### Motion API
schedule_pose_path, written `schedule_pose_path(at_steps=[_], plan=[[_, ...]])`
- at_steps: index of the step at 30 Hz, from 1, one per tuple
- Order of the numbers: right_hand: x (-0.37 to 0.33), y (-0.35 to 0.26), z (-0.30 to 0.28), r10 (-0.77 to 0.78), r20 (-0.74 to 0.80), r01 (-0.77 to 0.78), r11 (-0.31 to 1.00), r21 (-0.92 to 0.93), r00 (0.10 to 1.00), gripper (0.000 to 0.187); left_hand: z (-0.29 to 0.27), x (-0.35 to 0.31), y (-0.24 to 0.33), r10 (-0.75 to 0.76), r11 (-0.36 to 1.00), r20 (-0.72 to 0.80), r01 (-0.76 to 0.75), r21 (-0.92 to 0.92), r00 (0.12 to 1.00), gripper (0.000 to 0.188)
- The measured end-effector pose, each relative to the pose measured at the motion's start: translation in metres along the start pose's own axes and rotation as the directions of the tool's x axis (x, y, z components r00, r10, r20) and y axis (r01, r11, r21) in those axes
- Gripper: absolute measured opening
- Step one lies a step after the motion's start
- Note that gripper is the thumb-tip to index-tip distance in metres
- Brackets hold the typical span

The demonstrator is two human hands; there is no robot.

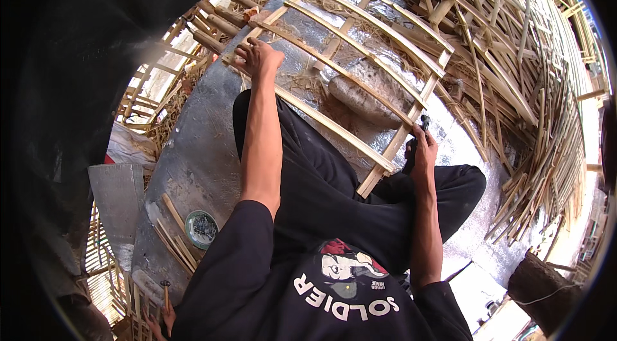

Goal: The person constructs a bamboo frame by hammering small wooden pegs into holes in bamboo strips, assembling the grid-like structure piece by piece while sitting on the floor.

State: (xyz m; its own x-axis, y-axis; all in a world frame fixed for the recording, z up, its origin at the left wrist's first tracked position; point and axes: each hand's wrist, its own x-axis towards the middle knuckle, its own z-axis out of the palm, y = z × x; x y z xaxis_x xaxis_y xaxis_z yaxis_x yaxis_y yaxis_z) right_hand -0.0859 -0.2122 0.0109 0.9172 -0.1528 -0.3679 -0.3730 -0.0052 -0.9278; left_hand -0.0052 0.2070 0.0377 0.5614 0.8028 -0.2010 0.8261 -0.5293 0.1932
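A ladder-like frame of split bamboo [334,124], with several long slats across two end pieces, lies slantwise over my crossed legs and the grey surface ahead. My left hand [260,58] is at its left end piece, fingers bent round the bamboo near the closest slat. At the right end piece my right hand [424,151] is closed on a small dark hammer [425,122], its head showing above the fingers. Part of the hammer's handle is hidden by the hand. Beneath the slats sits a large rounded stone [366,93].
A big heap of bamboo strips [514,84] fills the right. On the left are a small round dish [201,229], loose sticks [172,241] and a grey sheet [117,203]. Another person's hand [168,316] shows at lower left. A dark log [543,293] stands lower right.
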Motion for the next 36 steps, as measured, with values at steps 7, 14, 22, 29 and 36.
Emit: schedule_pose_path(at_steps=[7, 14, 22, 29, 36], plan=[[-0.004, -0.016, -0.006, -0.158, 0.219, 0.16, 0.987, 0.01, 0.963, 0.019, 0.013, 0.021, 0.009, -0.021, 1.0, -0.176, 0.019, -0.017, 0.984, 0.11], [-0.003, -0.005, 0.002, -0.196, 0.316, 0.19, 0.98, 0.05, 0.928, 0.019, 0.037, 0.157, -0.052, 0.14, 0.99, -0.004, -0.14, -0.006, 0.99, 0.097], [0.002, 0.004, -0.018, -0.256, 0.193, 0.26, 0.966, 0.003, 0.947, 0.02, 0.051, 0.128, -0.01, -0.045, 0.99, -0.131, 0.027, -0.139, 0.99, 0.051], [0.002, -0.01, -0.02, -0.344, 0.071, 0.328, 0.929, 0.169, 0.936, 0.021, -0.008, 0.069, -0.003, 0.031, 0.969, -0.27, -0.095, -0.228, 0.962, 0.062], [0.009, -0.01, -0.029, -0.359, -0.108, 0.371, 0.917, 0.143, 0.927, 0.03, -0.02, 0.045, 0.005, 0.092, 0.936, -0.311, -0.188, -0.297, 0.946, 0.056]])
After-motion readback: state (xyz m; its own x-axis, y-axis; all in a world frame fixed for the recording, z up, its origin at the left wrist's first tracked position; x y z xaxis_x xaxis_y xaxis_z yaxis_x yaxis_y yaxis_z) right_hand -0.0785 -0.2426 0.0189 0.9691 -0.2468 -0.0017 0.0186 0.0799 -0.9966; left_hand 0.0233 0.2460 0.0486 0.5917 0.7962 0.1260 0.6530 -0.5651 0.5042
